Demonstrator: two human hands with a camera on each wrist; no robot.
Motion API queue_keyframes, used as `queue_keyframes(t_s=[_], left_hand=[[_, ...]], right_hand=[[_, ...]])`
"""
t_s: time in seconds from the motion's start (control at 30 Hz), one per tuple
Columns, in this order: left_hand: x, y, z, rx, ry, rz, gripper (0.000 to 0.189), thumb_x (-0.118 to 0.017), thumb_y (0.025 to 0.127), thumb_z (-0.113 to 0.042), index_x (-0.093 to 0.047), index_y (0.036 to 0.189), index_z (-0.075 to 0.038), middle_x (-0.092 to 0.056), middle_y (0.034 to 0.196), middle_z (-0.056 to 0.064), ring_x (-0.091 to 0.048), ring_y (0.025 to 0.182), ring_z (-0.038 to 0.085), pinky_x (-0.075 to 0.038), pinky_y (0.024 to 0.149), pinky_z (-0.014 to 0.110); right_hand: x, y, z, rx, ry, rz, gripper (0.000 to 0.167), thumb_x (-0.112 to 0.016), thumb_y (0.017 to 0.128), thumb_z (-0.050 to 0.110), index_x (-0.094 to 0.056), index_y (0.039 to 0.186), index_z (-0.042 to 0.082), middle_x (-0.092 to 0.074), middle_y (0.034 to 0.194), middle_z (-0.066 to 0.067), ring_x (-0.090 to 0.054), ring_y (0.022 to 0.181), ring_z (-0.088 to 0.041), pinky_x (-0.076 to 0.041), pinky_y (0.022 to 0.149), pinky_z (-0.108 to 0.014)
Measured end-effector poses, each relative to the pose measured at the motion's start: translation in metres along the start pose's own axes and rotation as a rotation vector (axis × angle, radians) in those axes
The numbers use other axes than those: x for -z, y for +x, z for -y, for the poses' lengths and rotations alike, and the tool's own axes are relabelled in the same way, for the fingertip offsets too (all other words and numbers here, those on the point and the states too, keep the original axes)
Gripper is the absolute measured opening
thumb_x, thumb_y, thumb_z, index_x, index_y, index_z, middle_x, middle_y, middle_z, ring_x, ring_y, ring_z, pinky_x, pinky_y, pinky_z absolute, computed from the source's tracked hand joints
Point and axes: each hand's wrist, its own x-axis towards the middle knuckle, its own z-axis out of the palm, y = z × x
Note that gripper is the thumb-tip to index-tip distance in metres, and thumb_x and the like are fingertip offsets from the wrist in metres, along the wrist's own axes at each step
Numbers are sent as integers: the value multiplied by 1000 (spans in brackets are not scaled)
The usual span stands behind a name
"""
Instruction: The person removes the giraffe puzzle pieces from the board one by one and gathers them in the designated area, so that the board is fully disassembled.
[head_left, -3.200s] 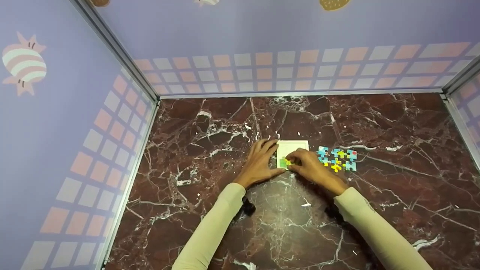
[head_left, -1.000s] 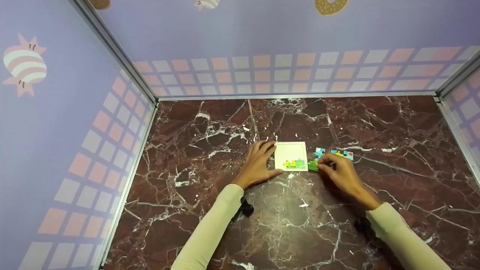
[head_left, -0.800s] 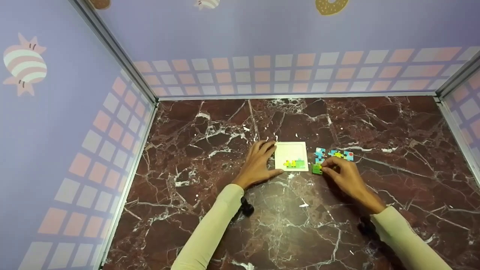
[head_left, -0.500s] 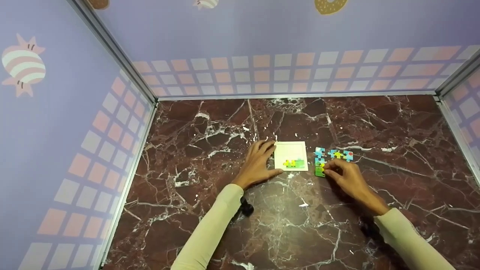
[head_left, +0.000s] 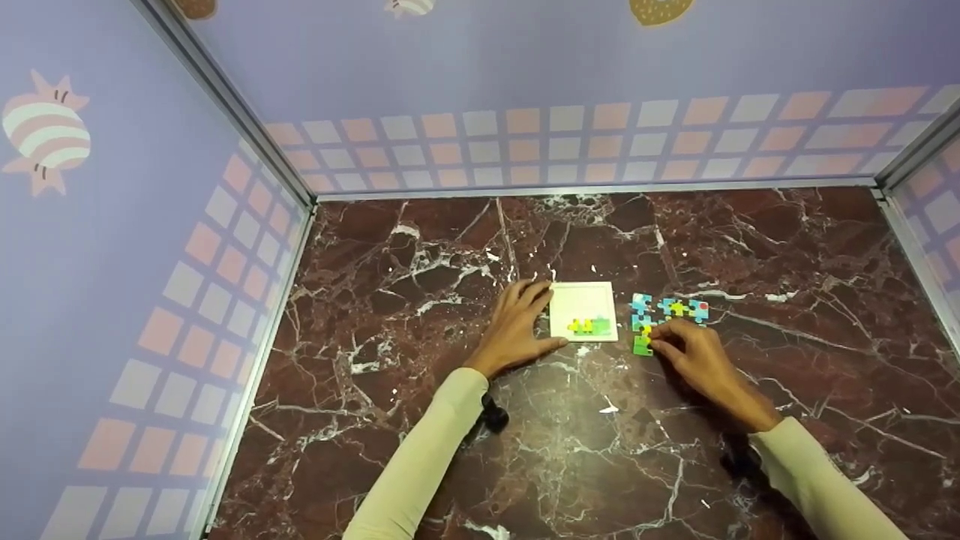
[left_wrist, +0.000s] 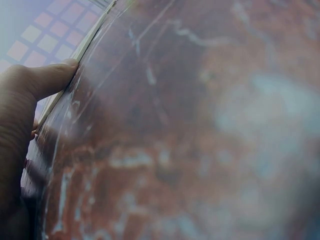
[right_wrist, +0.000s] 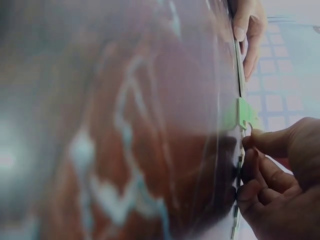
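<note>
A small pale puzzle tray lies flat on the dark marbled table. Joined yellow and green jigsaw pieces sit in its near right part. My left hand holds the tray at its left side, thumb by the near edge and fingertips by the far left corner. Just right of the tray, my right hand pinches a green and yellow jigsaw piece between thumb and fingers. That green piece stands tilted up in the right wrist view. In the left wrist view, my thumb touches the tray's edge.
Several loose blue and yellow jigsaw pieces lie right of the tray, some partly hidden by my right hand. Purple panels with pink and white squares wall in the table at the back and sides.
My right hand has gone from the tray to its right, carrying the green and yellow jigsaw piece a little nearer me and turning it. My left hand stays on the tray.
</note>
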Motion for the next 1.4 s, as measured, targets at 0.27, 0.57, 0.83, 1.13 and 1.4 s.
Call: queue_keyframes(t_s=[0.27, 0.57, 0.83, 1.13, 1.4], left_hand=[[0, 0, 1, -6, 17, -9, 95, -79, 92, -67, -54, 163, -10, -44, 172, 4, -31, 161, 34, -20, 135, 57], [0, 0, 0, 1, 16, 1, 97, -79, 91, -69, -53, 164, -11, -43, 173, 4, -30, 161, 33, -20, 136, 57], [-1, 1, 1, 6, 15, -1, 96, -80, 91, -67, -53, 164, -11, -44, 172, 4, -31, 160, 34, -20, 135, 57], [0, 0, 2, 2, 10, -7, 95, -80, 91, -67, -54, 164, -11, -44, 172, 4, -31, 161, 34, -20, 135, 57], [0, 1, 1, -7, 8, -5, 96, -79, 91, -66, -53, 164, -10, -44, 172, 4, -30, 161, 34, -18, 136, 56]], right_hand=[[-2, 1, 0, 62, -25, -18, 19, -84, 84, -17, -79, 99, -6, -80, 97, -16, -77, 87, -36, -47, 90, -3], [-1, 1, 0, 52, -36, -21, 19, -85, 85, -15, -81, 98, -1, -80, 97, -11, -77, 89, -34, -47, 90, -4], [0, 1, 0, 71, -41, -28, 19, -86, 85, -14, -81, 98, -1, -80, 97, -11, -76, 87, -31, -47, 86, -5], [-3, 8, 10, 71, -58, 16, 16, -85, 87, -11, -81, 97, 0, -79, 95, -7, -73, 84, -24, -57, 79, -25], [-9, 18, 16, 74, 0, 75, 14, -82, 90, -12, -80, 98, -1, -78, 92, -11, -67, 79, -15, -56, 71, -24]])
